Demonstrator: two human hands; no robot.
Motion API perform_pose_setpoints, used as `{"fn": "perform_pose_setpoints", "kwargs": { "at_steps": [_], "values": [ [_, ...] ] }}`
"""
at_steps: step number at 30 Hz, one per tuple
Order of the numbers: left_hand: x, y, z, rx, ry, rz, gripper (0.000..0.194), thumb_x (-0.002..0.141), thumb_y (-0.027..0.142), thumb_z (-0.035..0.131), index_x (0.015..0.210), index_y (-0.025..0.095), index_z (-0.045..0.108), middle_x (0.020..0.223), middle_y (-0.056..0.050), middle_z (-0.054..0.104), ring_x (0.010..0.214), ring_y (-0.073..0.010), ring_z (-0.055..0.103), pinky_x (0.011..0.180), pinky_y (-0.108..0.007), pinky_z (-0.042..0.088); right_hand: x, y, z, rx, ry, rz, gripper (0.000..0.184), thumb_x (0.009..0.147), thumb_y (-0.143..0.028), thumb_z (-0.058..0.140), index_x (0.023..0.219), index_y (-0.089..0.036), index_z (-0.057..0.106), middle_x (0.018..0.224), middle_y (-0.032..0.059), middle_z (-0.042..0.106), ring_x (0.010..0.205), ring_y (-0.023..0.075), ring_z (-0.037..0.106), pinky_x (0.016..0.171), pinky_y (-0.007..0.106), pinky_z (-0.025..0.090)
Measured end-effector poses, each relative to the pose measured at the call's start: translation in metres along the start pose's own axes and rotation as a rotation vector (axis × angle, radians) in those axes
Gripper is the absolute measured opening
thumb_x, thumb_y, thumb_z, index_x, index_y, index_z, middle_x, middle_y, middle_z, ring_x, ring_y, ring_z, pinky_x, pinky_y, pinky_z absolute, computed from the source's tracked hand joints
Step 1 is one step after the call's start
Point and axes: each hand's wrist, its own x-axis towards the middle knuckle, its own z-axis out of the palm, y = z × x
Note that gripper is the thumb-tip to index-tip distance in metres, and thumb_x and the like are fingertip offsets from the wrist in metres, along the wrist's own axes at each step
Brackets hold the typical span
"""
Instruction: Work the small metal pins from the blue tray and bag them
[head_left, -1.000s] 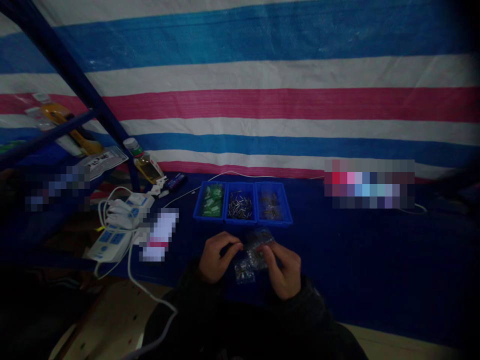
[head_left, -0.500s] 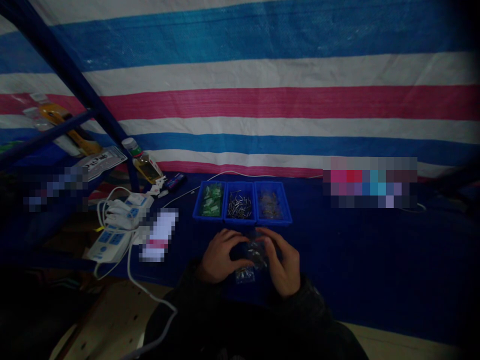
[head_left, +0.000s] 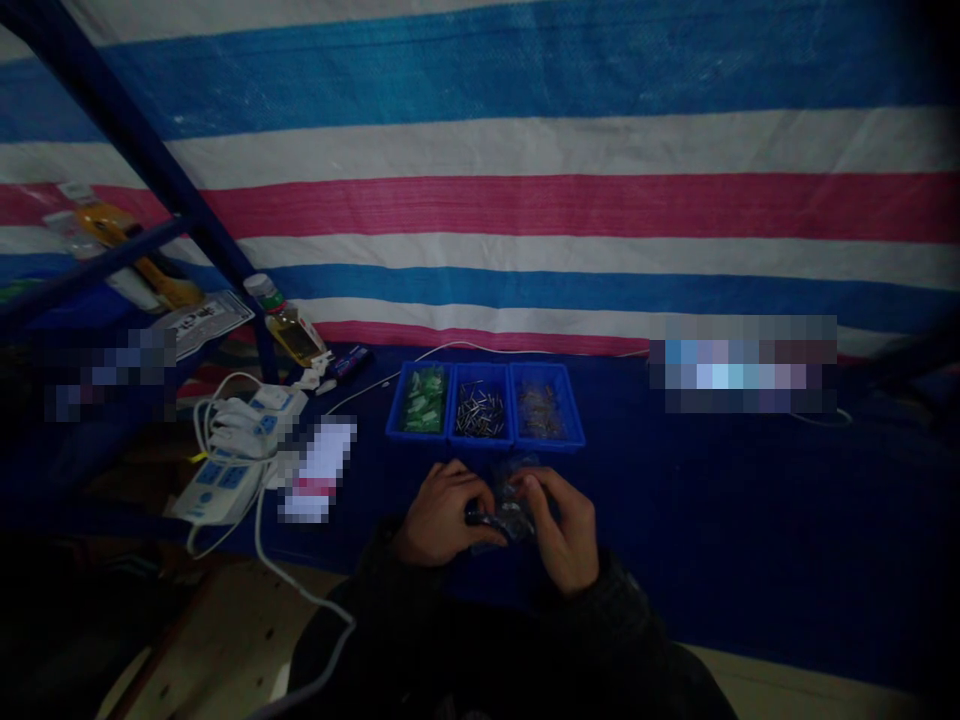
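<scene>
My left hand (head_left: 441, 515) and my right hand (head_left: 566, 530) meet over the blue-covered table (head_left: 712, 500), close in front of me. Between them is a clear plastic bag of small parts (head_left: 514, 510), pinched by the fingers of both hands. A dark part (head_left: 478, 517) shows at my left fingertips, though its shape is unclear. Just beyond the hands stand several blue plastic bins in a row: green-packed items (head_left: 424, 400), metal pins (head_left: 480, 410), and small brownish parts (head_left: 544, 408).
White power strips (head_left: 217, 490) and tangled cables lie to the left, near a blurred white package (head_left: 319, 470). Behind them are a plastic bottle (head_left: 289, 335) and a dark blue metal frame bar (head_left: 127, 130). A striped tarpaulin (head_left: 525, 210) hangs along the back.
My hands have drawn closer together around the bag. The lower part of the bag, visible below them a second ago, is now mostly hidden.
</scene>
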Motion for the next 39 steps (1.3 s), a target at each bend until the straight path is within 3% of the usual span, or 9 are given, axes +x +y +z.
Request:
{"fn": "perform_pose_setpoints", "kwargs": {
  "at_steps": [7, 11, 18, 22, 26, 35, 39],
  "values": [
    [-0.003, -0.005, 0.002, -0.168, 0.128, -0.06, 0.027, 0.087, 0.04, 0.073, 0.078, 0.018, 0.061, 0.076, 0.001, 0.066, 0.074, -0.0154, 0.06, 0.073, -0.029, 0.04, -0.002, 0.001, 0.005, -0.025, -0.106, -0.074, 0.016, 0.097, -0.033, 0.059, 0.094, -0.021, 0.069, 0.083, 0.0032, 0.069, 0.071, 0.0169, 0.064, 0.067, 0.029, 0.05],
    [-0.006, -0.006, 0.004, -0.297, 0.216, -0.079, 0.019, 0.09, 0.03, 0.07, 0.078, 0.018, 0.061, 0.076, 0.001, 0.066, 0.071, -0.0141, 0.06, 0.069, -0.026, 0.044, -0.001, 0.0, 0.008, -0.018, -0.139, -0.121, 0.015, 0.091, -0.032, 0.069, 0.102, -0.022, 0.068, 0.091, 0.0044, 0.069, 0.075, 0.0177, 0.064, 0.069, 0.03, 0.053],
    [-0.009, 0.003, -0.001, -0.418, 0.353, -0.035, 0.012, 0.09, 0.027, 0.069, 0.083, 0.018, 0.067, 0.084, -0.004, 0.072, 0.08, -0.0168, 0.068, 0.079, -0.028, 0.051, -0.001, 0.001, 0.011, -0.019, -0.169, -0.154, 0.01, 0.095, -0.025, 0.062, 0.101, -0.023, 0.07, 0.091, 0.0047, 0.071, 0.077, 0.0178, 0.066, 0.072, 0.031, 0.055],
    [-0.009, 0.005, -0.004, -0.399, 0.314, -0.002, 0.011, 0.09, 0.027, 0.07, 0.096, 0.018, 0.07, 0.089, -0.005, 0.074, 0.083, -0.0174, 0.068, 0.079, -0.028, 0.051, 0.0, 0.001, 0.011, -0.002, -0.141, -0.166, 0.011, 0.097, -0.024, 0.06, 0.095, -0.023, 0.071, 0.093, 0.0058, 0.073, 0.084, 0.0195, 0.069, 0.077, 0.032, 0.056],
    [-0.008, 0.003, -0.006, -0.362, 0.237, 0.024, 0.013, 0.094, 0.028, 0.065, 0.09, 0.018, 0.071, 0.089, -0.006, 0.073, 0.087, -0.0181, 0.068, 0.083, -0.029, 0.051, -0.001, 0.001, 0.01, 0.011, -0.127, -0.181, 0.013, 0.097, -0.023, 0.059, 0.092, -0.023, 0.071, 0.092, 0.0054, 0.074, 0.085, 0.0197, 0.071, 0.08, 0.033, 0.058],
    [-0.009, 0.004, -0.003, -0.318, 0.275, 0.005, 0.012, 0.095, 0.027, 0.063, 0.09, 0.018, 0.069, 0.088, -0.006, 0.072, 0.086, -0.0179, 0.068, 0.081, -0.028, 0.05, -0.004, 0.009, 0.011, -0.051, -0.101, -0.092, 0.018, 0.095, -0.032, 0.063, 0.109, -0.023, 0.068, 0.09, 0.0043, 0.075, 0.077, 0.0195, 0.071, 0.074, 0.032, 0.058],
    [-0.01, 0.005, -0.005, -0.328, 0.303, -0.008, 0.012, 0.096, 0.027, 0.062, 0.091, 0.018, 0.068, 0.089, -0.006, 0.072, 0.085, -0.0179, 0.068, 0.082, -0.029, 0.051, -0.001, 0.005, 0.01, -0.037, -0.12, -0.104, 0.012, 0.097, -0.03, 0.059, 0.095, -0.023, 0.069, 0.087, 0.004, 0.073, 0.077, 0.0189, 0.069, 0.072, 0.031, 0.056]
  ]
}}
